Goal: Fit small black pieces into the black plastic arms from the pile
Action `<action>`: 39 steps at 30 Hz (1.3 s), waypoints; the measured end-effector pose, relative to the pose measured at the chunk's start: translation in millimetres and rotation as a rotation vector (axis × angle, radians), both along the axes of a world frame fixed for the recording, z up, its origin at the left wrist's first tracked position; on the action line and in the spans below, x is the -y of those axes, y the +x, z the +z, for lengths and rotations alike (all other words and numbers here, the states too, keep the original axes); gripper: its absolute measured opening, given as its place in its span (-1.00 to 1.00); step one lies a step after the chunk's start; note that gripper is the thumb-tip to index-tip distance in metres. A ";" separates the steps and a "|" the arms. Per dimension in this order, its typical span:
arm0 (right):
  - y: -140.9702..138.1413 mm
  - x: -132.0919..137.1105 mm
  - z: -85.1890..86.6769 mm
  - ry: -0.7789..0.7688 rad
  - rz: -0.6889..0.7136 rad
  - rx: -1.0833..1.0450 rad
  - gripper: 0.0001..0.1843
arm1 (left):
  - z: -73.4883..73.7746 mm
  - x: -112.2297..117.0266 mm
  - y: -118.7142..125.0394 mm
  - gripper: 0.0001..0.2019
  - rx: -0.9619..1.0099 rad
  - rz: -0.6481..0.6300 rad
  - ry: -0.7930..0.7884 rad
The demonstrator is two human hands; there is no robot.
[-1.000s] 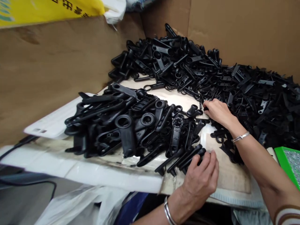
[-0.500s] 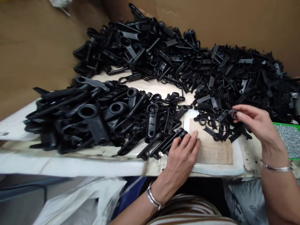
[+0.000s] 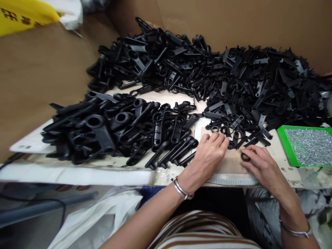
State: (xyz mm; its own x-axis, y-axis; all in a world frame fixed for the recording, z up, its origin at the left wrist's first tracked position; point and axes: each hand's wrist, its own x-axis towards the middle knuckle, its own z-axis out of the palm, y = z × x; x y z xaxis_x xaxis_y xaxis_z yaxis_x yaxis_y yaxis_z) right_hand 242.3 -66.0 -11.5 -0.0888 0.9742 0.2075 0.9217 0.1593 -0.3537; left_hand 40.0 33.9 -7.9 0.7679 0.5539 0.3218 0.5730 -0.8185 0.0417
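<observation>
My left hand [image 3: 207,157] lies flat on the beige work pad [image 3: 233,166], fingers stretched toward the edge of a heap of small flat black plastic pieces [image 3: 233,124]. My right hand [image 3: 261,166] rests on the pad too, its fingertips pinching a small black ring-ended piece [image 3: 245,157] against the surface. A few long black handles [image 3: 176,150] lie side by side just left of my left hand. A pile of bigger black handle parts [image 3: 109,128] sits further left.
A large heap of black plastic parts [image 3: 233,69] fills the back of the table against brown cardboard walls [image 3: 38,69]. A green tray of small silver screws [image 3: 308,145] stands at the right. White plastic bags [image 3: 85,221] hang below the table edge.
My right hand came down from mid-air to the pad with a small black piece. My left hand slid right, off the long handles and onto the pad.
</observation>
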 end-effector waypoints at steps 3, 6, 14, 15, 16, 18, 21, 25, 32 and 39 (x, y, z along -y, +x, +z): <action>3.1 1.3 -3.7 0.019 -0.022 0.000 -0.69 | 3.8 -10.5 4.2 -0.80 -0.042 -0.051 -0.110; 6.5 4.2 -7.3 0.038 -0.035 -0.059 -0.71 | 11.8 -21.1 6.3 -0.78 -0.017 -0.035 -0.159; 0.3 3.4 -15.2 0.096 -0.111 -0.213 -0.71 | 29.6 -50.0 64.6 -0.81 -0.014 -0.095 -0.105; 0.5 3.8 -14.6 0.096 -0.118 -0.237 -0.71 | 29.7 -53.8 71.1 -0.80 -0.035 -0.122 -0.094; 1.7 5.0 -13.7 0.096 -0.131 -0.265 -0.71 | 30.0 -57.5 75.2 -0.80 -0.045 -0.146 -0.092; 7.5 10.0 -11.7 0.107 -0.188 -0.341 -0.70 | 32.5 -63.6 74.9 -0.80 0.006 -0.186 -0.127; 20.0 21.4 -9.8 0.139 -0.338 -0.522 -0.68 | 41.7 -65.6 55.9 -0.85 0.271 -0.218 -0.366; 22.5 29.4 -8.3 0.167 -0.443 -0.716 -0.65 | 49.5 -47.4 22.5 -0.81 0.770 -0.216 -1.078; -13.9 18.1 -5.9 0.108 -0.226 -0.793 -0.68 | 26.5 4.2 4.6 -0.67 1.242 0.087 -1.763; -37.1 7.9 6.4 0.235 -0.207 -0.606 -0.68 | 10.8 28.6 -0.9 -0.63 1.250 0.043 -1.891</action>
State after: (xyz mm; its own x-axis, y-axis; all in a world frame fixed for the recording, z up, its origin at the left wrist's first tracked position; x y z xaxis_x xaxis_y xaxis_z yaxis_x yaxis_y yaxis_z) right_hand 205.3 -73.9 -5.1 0.2931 0.8817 0.3698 0.5912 0.1369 -0.7949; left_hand 39.1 5.3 2.8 0.6498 0.7124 -0.2650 -0.3379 0.5831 0.7388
